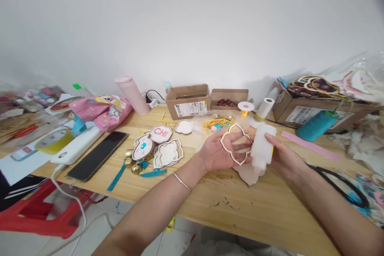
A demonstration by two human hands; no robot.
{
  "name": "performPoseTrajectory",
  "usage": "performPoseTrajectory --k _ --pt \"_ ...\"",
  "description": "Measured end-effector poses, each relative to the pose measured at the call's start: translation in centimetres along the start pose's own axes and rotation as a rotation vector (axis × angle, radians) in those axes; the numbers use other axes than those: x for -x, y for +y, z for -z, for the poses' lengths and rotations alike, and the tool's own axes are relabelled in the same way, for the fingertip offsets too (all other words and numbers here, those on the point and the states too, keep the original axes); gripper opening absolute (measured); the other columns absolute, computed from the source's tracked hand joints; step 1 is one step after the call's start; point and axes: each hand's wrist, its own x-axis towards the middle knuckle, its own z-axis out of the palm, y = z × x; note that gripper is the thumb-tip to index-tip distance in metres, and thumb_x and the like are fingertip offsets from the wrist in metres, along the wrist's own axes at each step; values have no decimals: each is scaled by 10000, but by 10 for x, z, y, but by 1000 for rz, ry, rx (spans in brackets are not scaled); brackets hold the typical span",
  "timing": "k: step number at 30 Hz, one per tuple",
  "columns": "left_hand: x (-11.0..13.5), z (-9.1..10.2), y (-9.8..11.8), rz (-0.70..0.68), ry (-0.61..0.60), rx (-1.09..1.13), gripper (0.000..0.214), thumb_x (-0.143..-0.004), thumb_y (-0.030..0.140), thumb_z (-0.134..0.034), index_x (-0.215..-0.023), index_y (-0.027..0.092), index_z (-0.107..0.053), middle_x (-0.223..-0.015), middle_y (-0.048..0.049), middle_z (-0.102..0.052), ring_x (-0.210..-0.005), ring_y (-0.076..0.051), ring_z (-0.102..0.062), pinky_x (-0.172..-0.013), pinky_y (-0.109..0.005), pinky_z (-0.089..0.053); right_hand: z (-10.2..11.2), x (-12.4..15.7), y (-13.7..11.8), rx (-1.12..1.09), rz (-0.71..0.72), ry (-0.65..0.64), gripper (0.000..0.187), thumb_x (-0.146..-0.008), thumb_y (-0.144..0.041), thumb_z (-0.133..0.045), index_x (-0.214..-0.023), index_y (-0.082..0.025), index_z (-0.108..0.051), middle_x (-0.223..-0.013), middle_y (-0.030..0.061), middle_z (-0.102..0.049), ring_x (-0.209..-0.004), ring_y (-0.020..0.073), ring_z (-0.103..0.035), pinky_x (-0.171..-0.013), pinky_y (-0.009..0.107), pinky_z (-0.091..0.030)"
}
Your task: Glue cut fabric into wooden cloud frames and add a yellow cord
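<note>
My left hand [217,153] lies palm up over the wooden table [246,208], holding a thin cut-out wooden frame [235,144] with a wavy outline across its fingers. My right hand [283,158] is wrapped round a white glue bottle [261,147], its tip tilted down beside the frame. Under both hands rests a flat pale cut-out piece [248,173]. Left of my hands lie more shaped wooden pieces [168,153], one with pink letters "CHI" [161,133], plus small brass bells and teal ribbons [141,168].
A black phone [97,155] and a white device lie at the left beside a pink pouch [102,112] and a pink bottle [132,94]. Two small cardboard boxes [187,102] stand at the back. A larger box, a teal spool [316,125] and black scissors [342,186] are right.
</note>
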Motion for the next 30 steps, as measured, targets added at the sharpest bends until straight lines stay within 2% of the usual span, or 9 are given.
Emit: performPoseTrajectory --k 4,7,10,13,15,18,23,27,30 --pt "1 0 3 -19 0 -28 472 -811 444 -366 -1140 132 -500 -1017 -122 -581 -870 -236 -565 -880 -408 -313 -6 2 -4 1 5 -16 239 -665 -414 -665 -739 -187 -666 -732 36 -702 -612 181 -625 -581 296 -497" --pt "2 -2 6 -22 58 -50 461 -788 443 -403 -1093 118 -522 -1013 -144 -597 -916 -257 -567 -838 -397 -350 -6 3 -12 -18 47 3 271 -687 -434 -646 -782 -182 -666 -783 50 -706 -656 187 -637 -596 292 -507" --pt "1 0 9 -52 101 -39 450 -769 449 -442 -1060 119 -539 -1025 -158 -602 -992 -271 -551 -790 -361 -381 -1 2 -27 -112 216 108 327 -703 -509 -612 -807 -201 -652 -792 36 -700 -677 170 -636 -554 260 -501" --pt "-3 5 9 -83 96 -5 502 -757 477 -468 -1100 115 -527 -1105 -165 -571 -1070 -269 -514 -761 -308 -397 3 0 -44 -190 400 169 406 -605 -591 -653 -774 -222 -638 -740 -2 -683 -643 138 -613 -437 203 -450" --pt "-5 9 9 -85 100 11 516 -757 491 -470 -1116 124 -521 -1145 -161 -549 -1099 -270 -497 -750 -290 -404 0 -2 -54 -165 489 169 401 -535 -549 -723 -756 -228 -629 -755 -20 -677 -640 121 -602 -418 183 -434" --pt "-7 11 8 -83 98 25 513 -765 505 -458 -1110 132 -525 -1170 -159 -533 -1119 -275 -481 -743 -286 -413 -13 -3 -66 -42 612 176 392 -475 -457 -790 -741 -223 -622 -759 -26 -671 -684 130 -611 -497 195 -473" --pt "-7 13 8 -87 80 47 525 -782 531 -427 -1122 141 -515 -1183 -156 -527 -1135 -269 -471 -743 -292 -423 -46 -4 -84 350 833 169 400 -484 -475 -776 -728 -196 -626 -723 8 -663 -702 183 -622 -634 301 -502" --pt "-8 16 6 -74 73 40 536 -808 537 -382 -1170 154 -476 -1205 -155 -518 -1134 -255 -478 -792 -321 -420 -66 -8 -90 576 893 203 341 -495 -405 -787 -681 -180 -611 -662 11 -642 -645 180 -605 -602 313 -484" --pt "-8 15 3 -88 83 27 526 -816 541 -364 -1156 157 -481 -1195 -152 -529 -1111 -255 -503 -876 -365 -389 -69 -16 -88 642 893 238 309 -503 -359 -787 -663 -168 -604 -633 10 -634 -592 170 -584 -550 300 -468"
